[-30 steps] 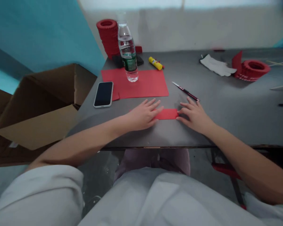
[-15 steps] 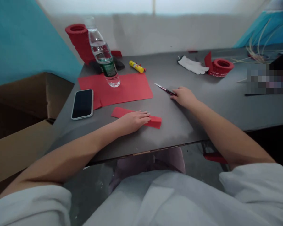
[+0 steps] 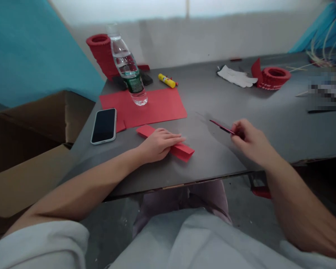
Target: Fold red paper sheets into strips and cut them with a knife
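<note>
In the head view my left hand [image 3: 160, 145] is on a folded strip of red paper [image 3: 182, 151] near the table's front edge. Its fingers lie across the top with the thumb on the near side, and the right end of the strip gapes a little at the fold. To the right, my right hand [image 3: 248, 140] is closed around a slim knife [image 3: 222, 127] with a dark and red handle, raised a little over the table. The knife's tip points left and is blurred. A larger red paper sheet [image 3: 162, 106] lies behind the strip.
A tilted-looking water bottle [image 3: 133, 80] stands on the sheet, beside a phone [image 3: 104, 126]. Behind are a glue stick [image 3: 167, 80], a white glove [image 3: 236, 76] and red ring-shaped pieces [image 3: 276, 77]. A cardboard box [image 3: 80, 116] stands left of the table [image 3: 207, 157].
My right hand has lifted the knife and drawn it right and toward me. My left hand stays on the strip, whose right end has opened slightly. The view has shifted a little.
</note>
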A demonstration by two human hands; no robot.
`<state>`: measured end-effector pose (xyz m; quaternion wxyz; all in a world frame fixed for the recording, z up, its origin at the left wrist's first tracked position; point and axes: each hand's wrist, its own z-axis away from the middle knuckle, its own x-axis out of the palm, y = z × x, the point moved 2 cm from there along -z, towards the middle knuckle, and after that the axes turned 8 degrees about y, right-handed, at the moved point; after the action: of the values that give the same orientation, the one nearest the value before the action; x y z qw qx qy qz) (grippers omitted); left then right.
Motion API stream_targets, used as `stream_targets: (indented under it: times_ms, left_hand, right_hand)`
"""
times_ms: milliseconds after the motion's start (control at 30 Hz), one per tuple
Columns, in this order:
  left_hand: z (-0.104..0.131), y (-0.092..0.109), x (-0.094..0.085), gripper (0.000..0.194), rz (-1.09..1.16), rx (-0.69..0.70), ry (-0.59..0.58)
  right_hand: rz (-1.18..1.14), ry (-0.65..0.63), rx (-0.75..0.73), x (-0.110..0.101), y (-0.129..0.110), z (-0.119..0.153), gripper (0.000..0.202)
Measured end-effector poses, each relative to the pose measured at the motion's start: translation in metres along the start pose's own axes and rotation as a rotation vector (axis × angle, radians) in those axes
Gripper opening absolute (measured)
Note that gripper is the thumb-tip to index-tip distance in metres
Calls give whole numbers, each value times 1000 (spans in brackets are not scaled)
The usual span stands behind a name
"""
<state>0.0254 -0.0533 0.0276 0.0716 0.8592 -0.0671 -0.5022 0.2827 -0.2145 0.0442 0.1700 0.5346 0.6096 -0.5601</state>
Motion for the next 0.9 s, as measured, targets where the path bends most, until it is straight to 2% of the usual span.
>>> stream_targets:
  times_ms: [100, 200, 300, 400, 533, 600, 700, 767, 833, 900]
  left_hand:
    - [-2, 2, -7, 53, 69, -31, 28]
    - [-4, 7, -18, 39, 178, -70, 96]
    - [-6, 14, -27, 31, 260, -76, 186]
    - [-7, 19, -31, 45, 280, -50, 229]
    - [-11, 23, -37, 71, 293, -5, 195]
    - [-14, 26, -41, 77, 273, 18, 162]
    - [-18, 34, -44, 75, 144, 43, 136]
    - [-19, 40, -40, 68, -13, 58, 166]
    - [-17, 45, -34, 63, -187, 70, 217]
    - [-15, 46, -28, 62, -338, 54, 265]
  right_hand:
    - [-114, 33, -4, -15, -16, 43, 28]
    - [-173, 1, -94, -24, -27, 75, 28]
    - [-184, 75, -87, -30, -31, 94, 36]
    - [-170, 141, -118, -32, -34, 104, 42]
    - [-211, 106, -129, -26, -35, 106, 43]
    - [-269, 108, -79, -20, -38, 103, 40]
    - [-459, 134, 48, -4, -53, 91, 28]
    - [-686, 140, 147, 15, -71, 81, 25]
    - [-930, 159, 263, 37, -91, 69, 31]
    - [-1106, 160, 314, 57, -109, 60, 33]
